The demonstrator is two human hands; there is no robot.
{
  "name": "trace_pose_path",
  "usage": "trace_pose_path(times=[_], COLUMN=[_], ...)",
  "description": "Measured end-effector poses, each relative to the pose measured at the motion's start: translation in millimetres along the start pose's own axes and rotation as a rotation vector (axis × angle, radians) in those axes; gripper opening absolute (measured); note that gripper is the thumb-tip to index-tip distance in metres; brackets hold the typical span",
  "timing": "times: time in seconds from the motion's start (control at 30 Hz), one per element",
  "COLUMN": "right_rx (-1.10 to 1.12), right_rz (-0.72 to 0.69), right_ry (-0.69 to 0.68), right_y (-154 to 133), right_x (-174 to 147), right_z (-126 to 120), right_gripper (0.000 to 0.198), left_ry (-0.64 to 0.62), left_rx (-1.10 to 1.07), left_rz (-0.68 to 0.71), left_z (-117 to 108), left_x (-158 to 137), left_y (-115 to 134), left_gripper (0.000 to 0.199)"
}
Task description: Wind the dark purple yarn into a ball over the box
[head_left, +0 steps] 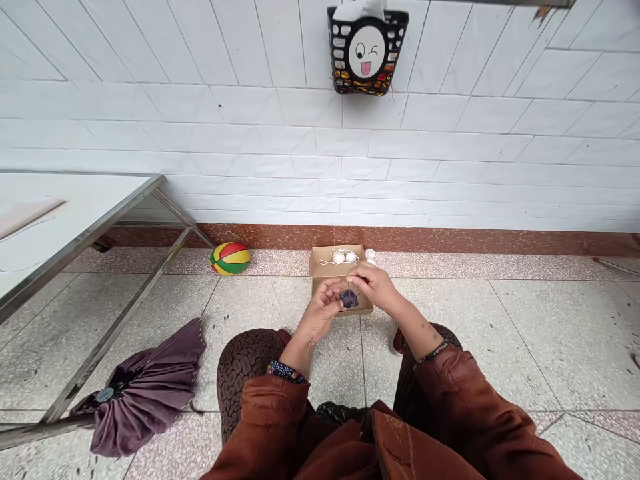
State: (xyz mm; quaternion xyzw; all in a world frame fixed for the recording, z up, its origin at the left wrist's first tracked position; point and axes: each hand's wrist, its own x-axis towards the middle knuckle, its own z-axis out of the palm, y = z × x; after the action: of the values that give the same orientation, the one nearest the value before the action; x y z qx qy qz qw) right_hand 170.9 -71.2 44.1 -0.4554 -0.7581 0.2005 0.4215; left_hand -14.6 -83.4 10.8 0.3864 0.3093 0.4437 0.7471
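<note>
My left hand (323, 307) is closed around a small dark purple ball of yarn (349, 298), held by the thumb and fingers. Just above the ball, my right hand (373, 285) pinches what looks like a strand of the same yarn, drawn up from the ball. Both hands hover over an open cardboard box (363, 309) on the floor between my feet. In the raised far part of the box are two white balls of thread (345, 257) with loose ends. Another white ball (370, 254) rests just outside, at the box's right corner.
A striped ball (230, 259) lies by the wall. To the left are a folded purple umbrella (150, 387) and a metal-framed white table (75, 200). A black basket (369, 50) hangs on the tiled wall. My knees flank the box on the speckled floor.
</note>
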Motion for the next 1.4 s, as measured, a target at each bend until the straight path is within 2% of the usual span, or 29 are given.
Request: trace_pose_path(times=[0.07, 0.13, 0.23, 0.33, 0.47, 0.6, 0.7, 0.77, 0.9, 1.0, 1.17, 1.3, 1.4], right_rx=[0.034, 0.041, 0.014, -0.035, -0.124, -0.126, -0.113, -0.081, 0.055, 0.125, 0.011, -0.146, -0.211], right_rz=[0.042, 0.092, 0.111, 0.07, -0.004, -0.096, -0.092, -0.056, 0.083, 0.176, 0.131, 0.093, 0.002], right_ry=[0.056, 0.066, 0.036, -0.027, -0.103, -0.112, -0.042, 0.053, 0.162, 0.151, 0.097, 0.06, -0.006], right_y=[4, 6, -2, -20, -51, -72, -69, -61, -45, -40, -41, -50, -64], right_x=[-5, -17, -41, -61, -68, -56, -40, -32, -35, -48, -65, -68, -68], right_z=[5, 15, 33, 41, 30, 8, -5, -10, -4, 11, 30, 29, 22], right_gripper=[0.023, 0.024, 0.023, 0.018, 0.016, 0.015, 0.015, 0.015, 0.016, 0.02, 0.016, 0.016, 0.015], left_ry=[-0.024, 0.013, 0.093, 0.166, 0.246, 0.204, 0.126, 0.074, 0.008, 0.021, 0.1, 0.146, 0.202], left_rx=[-0.058, -0.116, -0.182, -0.206, -0.156, -0.069, -0.046, -0.063, -0.17, -0.316, -0.47, -0.503, -0.493], left_rz=[-0.008, 0.012, 0.042, 0.061, 0.108, 0.135, 0.115, 0.072, 0.037, 0.015, -0.025, 0.004, 0.057], left_z=[5, 8, 8, 6, 8, 18, 27, 32, 38, 38, 28, 20, 23], left_x=[-10, -16, -19, -20, -22, -30, -36, -41, -48, -50, -49, -46, -46], left_y=[6, 11, 14, 12, 6, 7, 11, 13, 14, 13, 9, 7, 7], left_gripper=[0.051, 0.047, 0.041, 0.041, 0.041, 0.042, 0.045, 0.046, 0.046, 0.046, 0.039, 0.035, 0.035])
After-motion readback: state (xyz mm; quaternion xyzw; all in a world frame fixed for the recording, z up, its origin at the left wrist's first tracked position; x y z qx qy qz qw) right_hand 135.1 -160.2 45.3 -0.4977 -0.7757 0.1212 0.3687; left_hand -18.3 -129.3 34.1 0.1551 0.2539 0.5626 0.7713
